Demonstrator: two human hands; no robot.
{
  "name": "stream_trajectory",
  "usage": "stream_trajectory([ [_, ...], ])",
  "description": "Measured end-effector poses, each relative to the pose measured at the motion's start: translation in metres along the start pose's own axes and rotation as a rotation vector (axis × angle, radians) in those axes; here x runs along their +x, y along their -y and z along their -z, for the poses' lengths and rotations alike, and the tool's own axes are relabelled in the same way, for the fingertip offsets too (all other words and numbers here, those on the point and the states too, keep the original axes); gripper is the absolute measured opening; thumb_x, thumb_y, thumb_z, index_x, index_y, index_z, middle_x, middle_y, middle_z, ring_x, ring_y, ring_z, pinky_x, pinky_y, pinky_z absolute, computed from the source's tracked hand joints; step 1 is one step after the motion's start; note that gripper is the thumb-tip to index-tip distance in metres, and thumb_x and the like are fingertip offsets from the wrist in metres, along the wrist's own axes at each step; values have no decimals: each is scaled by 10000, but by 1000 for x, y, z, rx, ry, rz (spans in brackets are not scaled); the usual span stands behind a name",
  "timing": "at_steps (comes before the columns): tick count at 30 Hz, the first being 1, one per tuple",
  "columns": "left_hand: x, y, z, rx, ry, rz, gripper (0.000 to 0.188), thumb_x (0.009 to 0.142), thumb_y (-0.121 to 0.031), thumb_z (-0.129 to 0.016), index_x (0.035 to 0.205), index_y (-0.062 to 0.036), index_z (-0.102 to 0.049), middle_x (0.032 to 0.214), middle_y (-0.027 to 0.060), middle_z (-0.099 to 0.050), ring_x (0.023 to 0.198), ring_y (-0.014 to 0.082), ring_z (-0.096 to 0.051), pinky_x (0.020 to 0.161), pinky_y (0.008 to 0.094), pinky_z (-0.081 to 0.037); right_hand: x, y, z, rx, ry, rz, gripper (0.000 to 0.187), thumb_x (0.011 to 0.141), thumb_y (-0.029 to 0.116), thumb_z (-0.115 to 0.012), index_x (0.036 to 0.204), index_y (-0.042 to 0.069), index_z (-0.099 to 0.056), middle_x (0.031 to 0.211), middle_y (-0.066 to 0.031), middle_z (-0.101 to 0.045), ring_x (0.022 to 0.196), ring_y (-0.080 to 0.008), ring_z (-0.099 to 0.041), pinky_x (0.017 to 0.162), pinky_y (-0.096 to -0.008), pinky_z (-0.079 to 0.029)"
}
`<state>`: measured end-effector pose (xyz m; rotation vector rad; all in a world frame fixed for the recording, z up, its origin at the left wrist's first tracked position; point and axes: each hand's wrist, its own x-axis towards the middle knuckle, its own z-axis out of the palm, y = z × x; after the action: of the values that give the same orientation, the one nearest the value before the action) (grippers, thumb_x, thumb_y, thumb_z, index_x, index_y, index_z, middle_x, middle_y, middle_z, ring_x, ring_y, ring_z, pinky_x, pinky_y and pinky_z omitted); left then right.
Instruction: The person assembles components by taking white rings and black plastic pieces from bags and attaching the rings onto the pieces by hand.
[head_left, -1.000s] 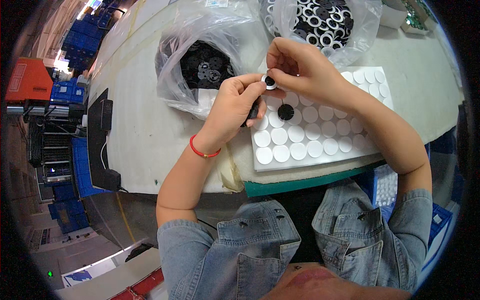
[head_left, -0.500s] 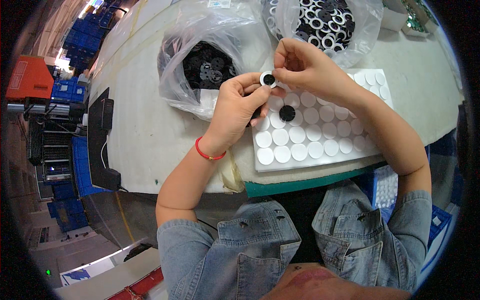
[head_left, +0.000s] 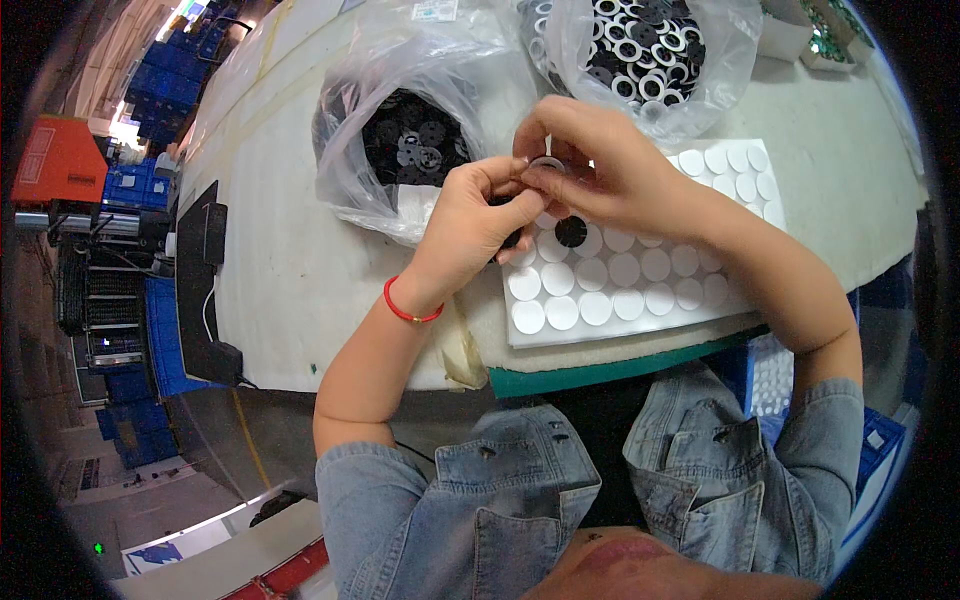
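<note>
Both my hands close on one small ring above the white sheet

The white ring [head_left: 546, 162] I have in hand is small and round, its pale rim catching the light; my thumb and fingers hide much of it, so I cannot tell how its centre looks. It sits between my fingertips, just above the far left part of the sheet [head_left: 600, 332]. My right hand [head_left: 610, 175] pinches it narrowly, and my left hand [head_left: 468, 220] meets it there, its lower fingers curled around dark pieces [head_left: 511, 238] whose number I cannot make out.

Rows of white discs [head_left: 527, 316] cover the sheet, and one black disc [head_left: 571, 232] lies among them, near my hands. My right hand and forearm block part of those rows. A red cord [head_left: 412, 305] circles my left wrist.

Just beyond my left hand, an open clear bag [head_left: 338, 150] holds a heap of black discs. Farther off, a second clear bag [head_left: 738, 60] is filled with white rings and black pieces mixed. At the far right, an open box [head_left: 832, 62] holds green, glinting bits.
</note>
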<state>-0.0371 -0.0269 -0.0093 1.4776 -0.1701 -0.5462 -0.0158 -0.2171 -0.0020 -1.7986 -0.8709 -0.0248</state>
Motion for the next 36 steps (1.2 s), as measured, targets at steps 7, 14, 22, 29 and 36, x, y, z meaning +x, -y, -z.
stream_trajectory([
  [7, -1, -6, 5, -40, 51, -6, 332, 988, -239, -500, 1127, 46, -598, 896, 134, -684, 489, 40, -481, 375, 160, -339, 17, -15, 39, -787, -687, 233, 152, 807, 3, -625, 947, 46, -584, 953, -131, -569, 811, -312, -595, 682, -380, -496],
  [14, 0, -4, 4, -330, 83, -48, 371, 1025, -237, -393, 1289, 11, -472, 996, 155, -668, 465, 29, -454, 348, 143, -316, 6, -2, 15, -385, -281, 157, 157, 808, 54, -656, 949, 39, -586, 927, -112, -570, 752, -228, -585, 625, -325, -476],
  [22, -2, 3, 5, -436, 46, -235, 344, 1032, -242, -389, 1281, -22, -477, 1005, 114, -676, 450, 38, -449, 353, 145, -296, -1, 12, -3, 605, 83, -547, 423, 994, 427, -457, 1046, 22, -569, 849, -23, -564, 615, -96, -531, 547, -238, -417],
  [29, -6, -2, -3, -395, 87, -285, 375, 1044, -283, -358, 1335, -61, -439, 1055, 112, -673, 442, 45, -447, 359, 161, -316, 0, 5, -3, 1009, 202, -658, 358, 1001, 319, -467, 1093, -13, -565, 814, -24, -542, 597, -80, -482, 538, -207, -400],
  [36, -8, 2, -11, -206, 96, -299, 474, 1028, -254, -415, 1466, -120, -291, 1132, 124, -644, 462, 69, -511, 358, 175, -338, 2, 5, -1, 928, 234, -702, 206, 909, 103, -594, 1074, -20, -603, 745, 3, -533, 606, -62, -476, 544, -198, -388],
])
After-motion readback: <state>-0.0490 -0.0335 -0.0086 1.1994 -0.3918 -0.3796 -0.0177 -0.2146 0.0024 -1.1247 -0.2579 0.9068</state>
